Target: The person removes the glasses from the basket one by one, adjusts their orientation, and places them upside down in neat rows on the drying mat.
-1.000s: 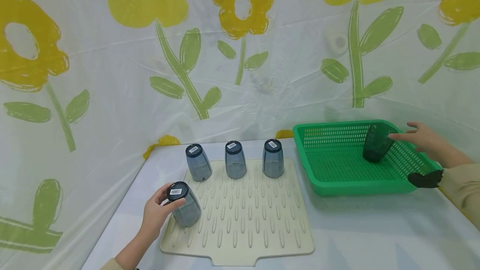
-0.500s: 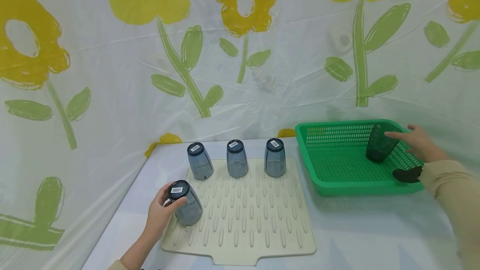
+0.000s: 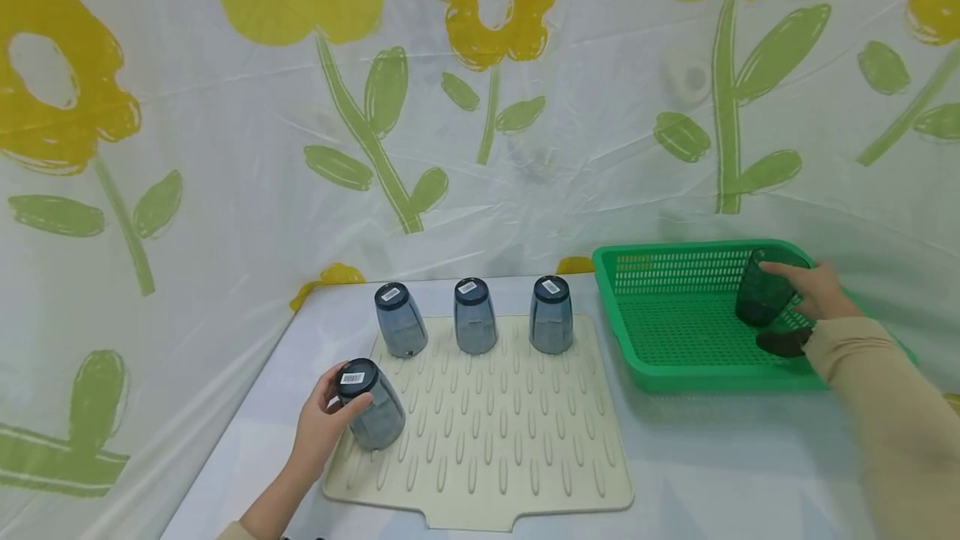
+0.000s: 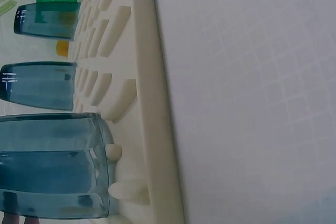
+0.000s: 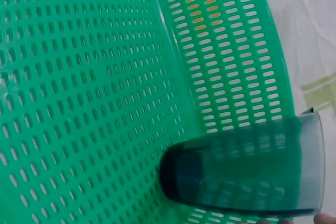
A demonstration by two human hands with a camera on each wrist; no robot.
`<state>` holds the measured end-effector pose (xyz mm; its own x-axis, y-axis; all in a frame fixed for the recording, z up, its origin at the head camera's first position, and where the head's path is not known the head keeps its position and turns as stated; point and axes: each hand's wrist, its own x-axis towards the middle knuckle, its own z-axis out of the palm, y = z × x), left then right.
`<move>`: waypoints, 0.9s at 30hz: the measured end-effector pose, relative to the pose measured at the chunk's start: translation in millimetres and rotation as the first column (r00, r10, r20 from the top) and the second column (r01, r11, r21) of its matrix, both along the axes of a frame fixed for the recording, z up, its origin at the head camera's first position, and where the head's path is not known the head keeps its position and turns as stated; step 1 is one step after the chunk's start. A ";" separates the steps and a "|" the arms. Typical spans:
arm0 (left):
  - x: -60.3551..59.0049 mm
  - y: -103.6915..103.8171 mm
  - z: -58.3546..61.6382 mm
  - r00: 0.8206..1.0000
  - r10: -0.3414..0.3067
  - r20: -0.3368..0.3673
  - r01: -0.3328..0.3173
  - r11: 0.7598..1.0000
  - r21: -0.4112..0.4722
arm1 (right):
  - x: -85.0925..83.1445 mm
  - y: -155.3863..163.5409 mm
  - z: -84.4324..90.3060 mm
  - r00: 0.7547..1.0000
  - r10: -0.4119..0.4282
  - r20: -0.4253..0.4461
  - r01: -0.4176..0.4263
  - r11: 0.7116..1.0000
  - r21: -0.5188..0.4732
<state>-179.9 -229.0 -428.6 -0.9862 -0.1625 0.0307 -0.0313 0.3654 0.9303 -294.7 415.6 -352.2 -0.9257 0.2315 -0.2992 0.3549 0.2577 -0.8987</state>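
Observation:
My left hand (image 3: 343, 394) grips an upside-down blue-grey tumbler (image 3: 373, 411) at its base, on the front left corner of a cream ribbed drying mat (image 3: 510, 440). In the left wrist view this tumbler (image 4: 52, 166) stands on the mat's (image 4: 152, 103) edge. Three more tumblers (image 3: 474, 317) stand upside down along the mat's back row. My right hand (image 3: 806, 286) curls over the rim of a dark tumbler (image 3: 759, 300) that leans in the far right corner of a green perforated basket (image 3: 675, 319). The right wrist view shows that tumbler (image 5: 247, 169) lying against the basket wall (image 5: 226, 40).
The mat and basket sit side by side on a pale table (image 3: 750, 457). A flower-print plastic sheet (image 3: 525, 157) hangs close behind and to the left. Bare tabletop (image 4: 252, 93) lies in front of the mat and basket.
My right hand has moved in from outstretched fingers beside the dark tumbler to closing over its rim. The left hand and its tumbler have barely moved.

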 end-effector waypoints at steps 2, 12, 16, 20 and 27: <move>0.4 0.2 0.0 1.000 0.001 -0.003 -0.001 1.000 0.004 | -1.6 -2.9 -3.5 0.999 -0.032 -0.015 0.032 0.999 0.007; -1.3 2.6 -1.2 1.000 -0.004 -0.027 0.005 1.000 0.016 | -2.6 -13.2 -23.8 0.975 -0.191 -0.114 0.200 0.977 0.072; -1.6 2.8 -1.0 0.999 -0.011 -0.035 0.012 1.000 0.018 | -0.2 -15.6 -26.3 0.968 -0.216 -0.128 0.228 0.969 0.093; -1.8 3.0 -0.1 0.999 -0.011 -0.049 0.011 1.000 0.010 | -1.4 -14.6 -25.7 0.965 -0.218 -0.146 0.231 0.969 0.086; -1.9 3.3 4.5 0.997 -0.025 -0.072 0.026 1.000 0.006 | -4.8 -7.9 -21.8 0.972 -0.173 -0.158 0.193 0.974 0.116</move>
<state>-181.7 -225.7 -424.2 -0.9854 -0.1379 0.1003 0.0447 0.3586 0.9324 -299.5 407.7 -374.1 -0.8953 0.4290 -0.1200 0.2743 0.3186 -0.9073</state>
